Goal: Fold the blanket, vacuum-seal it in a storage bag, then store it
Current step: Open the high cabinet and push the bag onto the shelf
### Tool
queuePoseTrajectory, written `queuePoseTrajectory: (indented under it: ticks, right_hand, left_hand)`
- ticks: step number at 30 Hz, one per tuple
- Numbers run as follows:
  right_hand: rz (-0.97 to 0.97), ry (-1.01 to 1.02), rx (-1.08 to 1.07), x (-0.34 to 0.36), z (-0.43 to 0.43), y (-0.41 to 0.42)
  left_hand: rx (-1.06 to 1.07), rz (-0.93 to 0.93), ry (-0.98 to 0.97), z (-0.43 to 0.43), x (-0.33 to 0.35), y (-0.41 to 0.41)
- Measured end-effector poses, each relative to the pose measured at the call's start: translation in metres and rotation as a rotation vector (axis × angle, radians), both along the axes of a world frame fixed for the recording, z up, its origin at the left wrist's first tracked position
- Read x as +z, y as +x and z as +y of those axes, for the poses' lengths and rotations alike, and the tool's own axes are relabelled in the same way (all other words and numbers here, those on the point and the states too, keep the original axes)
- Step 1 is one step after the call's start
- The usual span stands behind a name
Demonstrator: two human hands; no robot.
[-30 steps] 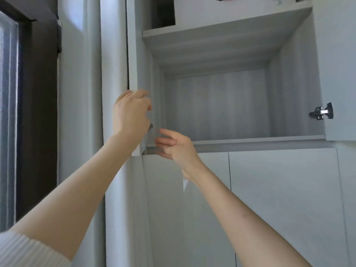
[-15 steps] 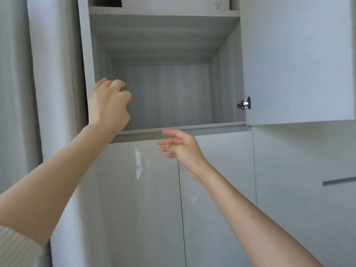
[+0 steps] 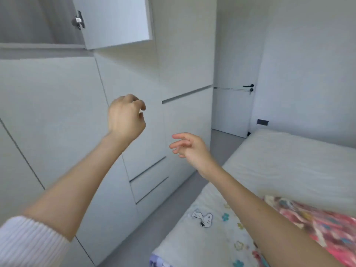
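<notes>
Both arms reach forward before the wardrobe (image 3: 57,112). The left hand (image 3: 125,118) is raised, fingers loosely curled, empty. The right hand (image 3: 192,149) is lower, fingers relaxed, empty. The pink blanket (image 3: 317,228) (blurred, edge-cropped) lies on the bed (image 3: 289,166).

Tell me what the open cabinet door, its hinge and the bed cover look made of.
Cabinet door: probably laminated board, matte pale grey, flat with crisp square edges. Hinge: metal, by its bright glint. Bed cover: soft white fabric, matte, slightly puckered; blur hides the weave.
</notes>
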State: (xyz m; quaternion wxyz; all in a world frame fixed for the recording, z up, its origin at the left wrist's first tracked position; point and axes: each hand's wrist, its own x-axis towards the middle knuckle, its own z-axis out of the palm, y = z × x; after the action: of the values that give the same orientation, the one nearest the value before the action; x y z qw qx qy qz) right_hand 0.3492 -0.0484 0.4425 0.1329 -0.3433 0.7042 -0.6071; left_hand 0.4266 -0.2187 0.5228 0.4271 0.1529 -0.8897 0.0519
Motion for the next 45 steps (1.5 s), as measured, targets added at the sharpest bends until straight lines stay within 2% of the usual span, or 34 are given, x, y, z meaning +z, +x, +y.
queuePoseTrajectory:
  ticks: [5, 8, 12, 15, 19, 21, 24, 26, 29, 32, 37, 39, 45]
  right_hand:
    - [-0.116, 0.184, -0.323, -0.1, 0.144, -0.042]
    - [-0.169, 0.311, -0.552, -0.161, 0.222, -0.063]
    - [-0.224, 0.619, -0.812, -0.226, 0.305, -0.086]
    - [-0.353, 0.743, -1.051, -0.271, 0.356, -0.099]
    - [-0.696, 0.804, -1.408, -0.324, 0.411, -0.103]
    - [-0.926, 0.733, -1.541, -0.352, 0.43, -0.103]
    - [-1.167, 0.318, -1.734, -0.391, 0.448, -0.103]
    - [-1.246, 0.138, -1.8, -0.409, 0.455, -0.108]
    - [-1.272, 0.03, -1.866, -0.431, 0.458, -0.12]
    - [-1.231, 0.017, -1.955, -0.447, 0.455, -0.128]
    - [-1.145, 0.017, -2.052, -0.454, 0.451, -0.132]
    - [-1.128, 0.069, -2.088, -0.453, 0.446, -0.134]
    - [-1.0, 0.225, -2.129, -0.438, 0.451, -0.128]
  left_hand:
    - [-0.198, -0.211, 0.252, 0.12, -0.109, -0.089]
    - [-0.279, -0.431, 0.442, 0.186, -0.178, -0.138]
    - [-0.36, -0.732, 0.66, 0.254, -0.275, -0.2]
    - [-0.43, -0.873, 0.673, 0.294, -0.332, -0.245]
    - [-0.576, -0.964, 0.564, 0.342, -0.386, -0.312]
    - [-0.637, -1.005, 0.453, 0.362, -0.412, -0.349]
    - [-0.691, -1.045, 0.328, 0.388, -0.446, -0.401]
    - [-0.721, -1.067, 0.259, 0.402, -0.464, -0.431]
    - [-0.639, -1.197, 0.203, 0.411, -0.493, -0.474]
    - [-0.579, -1.284, 0.24, 0.415, -0.522, -0.518]
    - [-0.522, -1.439, 0.425, 0.411, -0.537, -0.556]
    - [-0.542, -1.424, 0.371, 0.408, -0.543, -0.555]
    - [-0.563, -1.22, 0.131, 0.394, -0.535, -0.516]
